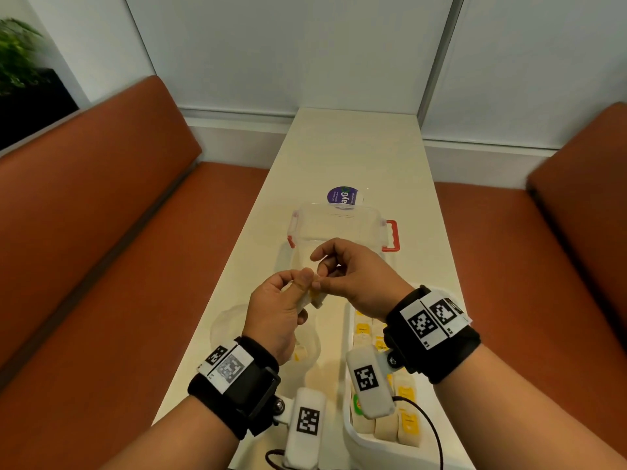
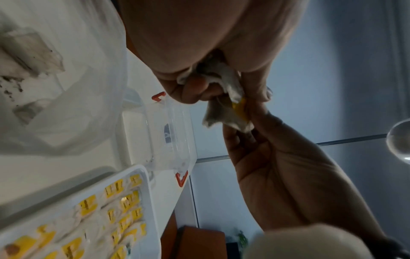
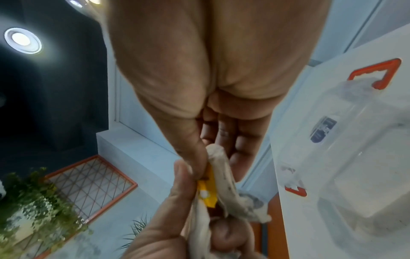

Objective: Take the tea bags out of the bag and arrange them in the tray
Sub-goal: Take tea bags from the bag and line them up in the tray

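We hold both hands raised above the white table (image 1: 356, 157), working on tea bags between them. Our left hand (image 1: 274, 310) grips a small bunch of tea bags (image 2: 224, 78), with the fingers curled round the crumpled white paper. Our right hand (image 1: 353, 276) pinches one tea bag (image 3: 224, 177) from that bunch between thumb and forefinger, at its yellow tag (image 3: 207, 191); the remaining fingers of this hand are extended and hold nothing. The two hands touch at the thumb tips. How many tea bags the left hand holds cannot be told. The clear plastic bag (image 2: 66, 98) lies on the table under the left wrist, and further tea bags (image 2: 24, 50) show through its wall. The white tray (image 2: 142, 170) sits on the table below the right wrist, just beside the plastic bag, and carries rows of tea bags laid flat with yellow tags facing up. A clear plastic container (image 1: 339, 225) with red latches stands on the table beyond the hands, apart from the tray. A round purple sticker (image 1: 342, 196) lies just behind the container. Orange benches (image 1: 112, 198) run along both sides of the table.
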Motion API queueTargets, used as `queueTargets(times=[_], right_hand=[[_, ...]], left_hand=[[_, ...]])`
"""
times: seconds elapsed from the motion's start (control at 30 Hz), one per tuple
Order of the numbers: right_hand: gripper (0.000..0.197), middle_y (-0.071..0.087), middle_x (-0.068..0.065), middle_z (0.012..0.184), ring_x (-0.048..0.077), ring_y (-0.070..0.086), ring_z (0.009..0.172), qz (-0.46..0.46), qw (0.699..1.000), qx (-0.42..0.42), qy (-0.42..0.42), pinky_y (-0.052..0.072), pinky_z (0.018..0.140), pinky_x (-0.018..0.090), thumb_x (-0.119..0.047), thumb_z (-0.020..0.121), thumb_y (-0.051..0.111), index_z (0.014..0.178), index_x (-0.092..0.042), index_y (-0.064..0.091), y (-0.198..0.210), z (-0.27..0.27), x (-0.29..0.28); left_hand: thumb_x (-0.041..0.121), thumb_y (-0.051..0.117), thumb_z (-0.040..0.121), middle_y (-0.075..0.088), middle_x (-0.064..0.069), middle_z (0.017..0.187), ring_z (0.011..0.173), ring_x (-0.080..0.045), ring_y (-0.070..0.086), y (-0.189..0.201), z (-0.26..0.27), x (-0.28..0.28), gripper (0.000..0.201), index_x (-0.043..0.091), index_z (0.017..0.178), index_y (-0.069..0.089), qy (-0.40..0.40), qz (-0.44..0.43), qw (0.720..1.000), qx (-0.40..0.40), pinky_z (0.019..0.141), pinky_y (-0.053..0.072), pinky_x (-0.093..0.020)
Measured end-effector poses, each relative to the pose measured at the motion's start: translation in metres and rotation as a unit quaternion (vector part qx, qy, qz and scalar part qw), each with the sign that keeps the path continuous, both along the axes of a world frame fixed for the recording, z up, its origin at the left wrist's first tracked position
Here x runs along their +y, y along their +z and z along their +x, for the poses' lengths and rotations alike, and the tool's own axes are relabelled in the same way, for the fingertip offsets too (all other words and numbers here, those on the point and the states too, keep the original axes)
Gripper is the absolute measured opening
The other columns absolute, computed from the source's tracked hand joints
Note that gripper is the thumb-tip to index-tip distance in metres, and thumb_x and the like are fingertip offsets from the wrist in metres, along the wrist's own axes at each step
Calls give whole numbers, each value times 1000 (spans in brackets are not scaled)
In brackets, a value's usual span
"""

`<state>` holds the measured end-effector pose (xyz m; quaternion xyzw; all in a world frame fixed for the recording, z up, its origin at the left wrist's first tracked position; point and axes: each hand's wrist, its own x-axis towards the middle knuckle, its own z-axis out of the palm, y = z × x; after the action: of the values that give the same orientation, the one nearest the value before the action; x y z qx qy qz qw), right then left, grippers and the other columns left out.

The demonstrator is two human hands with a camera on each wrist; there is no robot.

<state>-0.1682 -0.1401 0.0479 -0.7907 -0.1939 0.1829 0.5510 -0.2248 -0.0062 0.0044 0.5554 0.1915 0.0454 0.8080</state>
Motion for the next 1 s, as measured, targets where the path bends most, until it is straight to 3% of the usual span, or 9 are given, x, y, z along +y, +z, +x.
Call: queueTargets(times=[0.13, 0.23, 0.33, 0.43, 0.5, 0.57, 0.63, 0.83, 1.0], right_hand=[[31, 63, -10, 84, 5, 59, 68, -82, 995, -58, 5, 53, 72, 22, -13, 84, 71, 106, -28, 57, 7, 2, -7], [36, 63, -10, 94, 9, 65, 77, -131, 987, -83, 32, 55, 75, 24, -16, 84, 70, 112, -31, 53, 11, 2, -9], [39, 60, -11, 100, 11, 65, 81, -157, 980, -114, 41, 55, 74, 25, -13, 85, 67, 116, -30, 52, 13, 3, -7], [31, 61, -11, 102, 11, 65, 80, -110, 988, -108, 21, 54, 74, 24, -17, 86, 66, 112, -30, 54, 5, 4, -9], [26, 65, -5, 103, 15, 67, 89, -23, 999, -43, -6, 56, 84, 33, -23, 84, 68, 107, -26, 58, -5, 3, -12], [21, 70, 4, 102, 21, 68, 95, 42, 999, 24, -23, 54, 92, 40, -19, 84, 70, 104, -18, 63, -17, 2, -15], [13, 72, 10, 99, 24, 69, 95, 67, 997, 43, -23, 53, 93, 40, -11, 87, 66, 100, -9, 66, -25, 0, -17], [7, 73, 6, 85, 9, 68, 78, 115, 991, 55, -46, 48, 70, 15, -9, 91, 61, 94, -8, 67, -29, -3, -17], [8, 68, 9, 85, 16, 61, 78, 90, 988, 46, -118, 49, 71, 26, -10, 92, 60, 88, -13, 67, -47, -1, -37]], left_hand=[[29, 73, 77, 64, 3, 71, 57, -9, 48, 6, 0, 15, 19, 14, 90, 70, -82, 110, 991, -14, 50, 38, -23], [11, 71, 84, 67, 7, 72, 56, -1, 55, 10, 1, 22, 8, 14, 91, 72, -157, 241, 956, -50, 55, 45, -15], [11, 71, 84, 69, 3, 76, 63, -1, 58, 8, 2, 21, 5, 16, 86, 72, -167, 306, 935, -64, 60, 48, -14], [10, 70, 86, 66, 4, 72, 57, 0, 56, 7, 4, 18, 3, 12, 85, 70, -133, 274, 951, -61, 53, 46, -14], [10, 70, 85, 64, 0, 69, 50, -2, 49, 9, 5, 18, 4, 10, 82, 67, -113, 203, 971, -49, 47, 40, -15], [13, 71, 83, 63, -8, 72, 50, -6, 43, 10, 7, 19, 6, 10, 82, 67, -110, 165, 979, -39, 46, 35, -18], [16, 72, 82, 60, -3, 67, 51, -8, 42, 9, 10, 20, 7, 12, 82, 67, -107, 167, 980, -29, 46, 34, -20], [18, 75, 80, 57, 2, 62, 51, -8, 43, 7, 16, 17, 8, 13, 82, 70, -119, 179, 977, -12, 47, 35, -21], [12, 76, 79, 61, 8, 66, 52, -8, 43, 4, 17, 15, 8, 10, 85, 71, -136, 174, 975, 9, 47, 33, -21]])
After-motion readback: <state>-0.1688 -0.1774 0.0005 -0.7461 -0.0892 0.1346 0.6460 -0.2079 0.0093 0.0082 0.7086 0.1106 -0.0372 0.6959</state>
